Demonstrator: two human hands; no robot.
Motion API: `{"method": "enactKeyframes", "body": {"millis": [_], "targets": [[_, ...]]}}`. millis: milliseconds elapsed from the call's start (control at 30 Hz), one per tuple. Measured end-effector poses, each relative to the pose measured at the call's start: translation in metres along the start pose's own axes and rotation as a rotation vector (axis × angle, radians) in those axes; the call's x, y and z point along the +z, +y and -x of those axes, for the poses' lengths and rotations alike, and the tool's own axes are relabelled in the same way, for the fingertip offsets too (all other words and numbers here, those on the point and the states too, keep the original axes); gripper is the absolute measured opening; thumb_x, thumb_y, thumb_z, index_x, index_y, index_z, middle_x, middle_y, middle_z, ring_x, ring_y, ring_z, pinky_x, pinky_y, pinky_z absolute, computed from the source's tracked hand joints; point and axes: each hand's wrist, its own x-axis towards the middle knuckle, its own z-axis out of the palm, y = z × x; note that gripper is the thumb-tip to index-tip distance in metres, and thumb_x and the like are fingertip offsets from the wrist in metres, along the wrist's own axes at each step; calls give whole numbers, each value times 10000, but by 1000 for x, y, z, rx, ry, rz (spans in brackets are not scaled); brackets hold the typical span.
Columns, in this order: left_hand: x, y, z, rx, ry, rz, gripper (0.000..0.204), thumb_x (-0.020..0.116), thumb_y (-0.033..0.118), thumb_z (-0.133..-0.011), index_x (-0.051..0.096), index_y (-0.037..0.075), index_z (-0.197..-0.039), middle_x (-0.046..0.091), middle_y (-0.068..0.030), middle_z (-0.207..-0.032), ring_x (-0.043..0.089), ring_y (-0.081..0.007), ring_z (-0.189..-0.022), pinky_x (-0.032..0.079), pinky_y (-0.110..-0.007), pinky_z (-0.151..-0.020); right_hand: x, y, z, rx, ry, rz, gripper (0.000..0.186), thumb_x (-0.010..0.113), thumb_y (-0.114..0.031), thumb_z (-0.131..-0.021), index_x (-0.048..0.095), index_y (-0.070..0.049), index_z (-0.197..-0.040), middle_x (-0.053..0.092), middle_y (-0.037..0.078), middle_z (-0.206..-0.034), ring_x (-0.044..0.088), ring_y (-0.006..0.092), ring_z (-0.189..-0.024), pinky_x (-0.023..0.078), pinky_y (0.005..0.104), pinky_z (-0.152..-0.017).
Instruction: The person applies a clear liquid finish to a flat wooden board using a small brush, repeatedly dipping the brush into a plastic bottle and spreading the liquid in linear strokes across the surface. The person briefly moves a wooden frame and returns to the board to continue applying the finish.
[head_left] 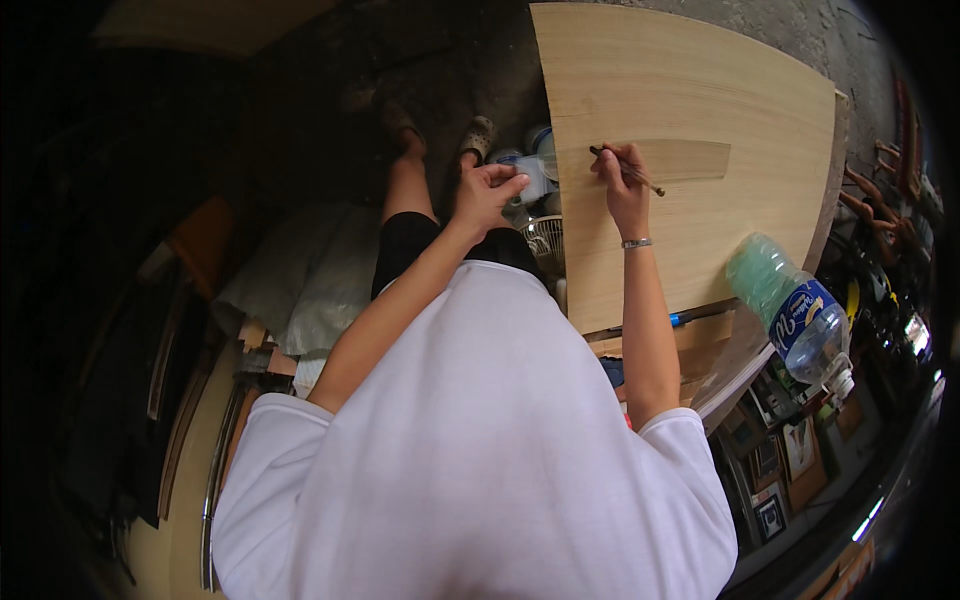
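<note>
My right hand (625,178) is closed around a slim dark-brown stick (640,178), like a brush or pen, above a pale wooden board (690,250). I cannot tell which end is its tip. Beside that hand, a narrow strip (690,160) of slightly darker wood lies on the board. Left of the board's edge, my left hand (490,197) is closed in a pinch. A whitish, see-through piece (533,178) shows just past its fingertips; whether the fingers hold it is unclear.
A large clear plastic bottle (800,325) with a blue label stands at the board's right edge. Behind my right forearm lies a blue pen-like thing (680,320). A fan-like grille (545,238) sits beside my legs. Framed pictures (768,515) stand lower right; plastic sheeting (325,265) lies at left.
</note>
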Motion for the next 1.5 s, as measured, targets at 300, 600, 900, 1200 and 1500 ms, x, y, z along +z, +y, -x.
{"method": "enactKeyframes", "body": {"millis": [300, 600, 900, 1200, 1500], "targets": [[45, 12, 1, 1, 149, -86, 299, 793, 142, -813, 690, -83, -980, 699, -61, -840, 627, -90, -741, 485, -219, -649, 23, -33, -2, -183, -237, 520, 100, 648, 3, -888, 556, 17, -926, 640, 115, -784, 601, 130, -705, 481, 255, -658], [38, 3, -13, 10, -15, -54, 265, 759, 129, -847, 680, -71, -1002, 697, -45, -870, 621, -84, -745, 486, -217, -675, 22, -30, -5, -211, -307, 466, 124, 629, 59, -851, 534, 7, -912, 619, 137, -803, 573, 184, -694, 477, 272, -664], [20, 0, -7, 85, -60, -151, 295, 751, 139, -851, 674, -82, -1031, 706, -68, -877, 643, -100, -774, 504, -234, -718, 2, -9, 32, -48, 5, 79, 71, 585, -79, -972, 569, -14, -947, 633, 44, -776, 562, 84, -693, 452, 229, -621], [-45, -6, 8, -95, -45, -196, 332, 740, 222, -877, 657, -28, -1079, 671, -47, -962, 627, -108, -866, 501, -241, -765, -4, 10, 10, -10, 231, -304, 125, 597, -156, -976, 584, -32, -988, 643, 46, -762, 609, 100, -684, 482, 231, -606], [160, 122, 47, 38, -484, -95, 309, 709, 163, -902, 652, -67, -1101, 689, -111, -1012, 663, -177, -926, 527, -294, -837, -1, -3, 125, -34, 709, -449, 162, 569, -192, -992, 555, -31, -976, 646, 70, -748, 593, 99, -619, 491, 232, -571]]}}
